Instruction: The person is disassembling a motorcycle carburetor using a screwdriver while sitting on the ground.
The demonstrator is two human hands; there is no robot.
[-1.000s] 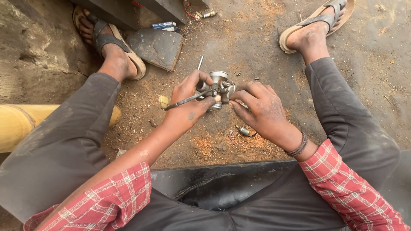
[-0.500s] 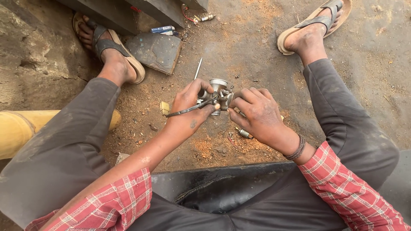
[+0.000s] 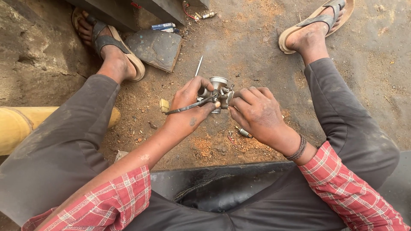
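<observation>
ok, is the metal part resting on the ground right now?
No. The small metal part is held up between the left hand and right hand, clear of the dirt ground below.

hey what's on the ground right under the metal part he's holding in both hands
Under the small metal part, held by the left hand and right hand, lies bare reddish dirt ground with a small metal plug. The hands cover whatever is directly beneath.

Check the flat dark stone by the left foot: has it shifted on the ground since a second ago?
No. The flat dark stone keeps its place beside the sandalled left foot; only the camera framing drifts slightly.
</observation>
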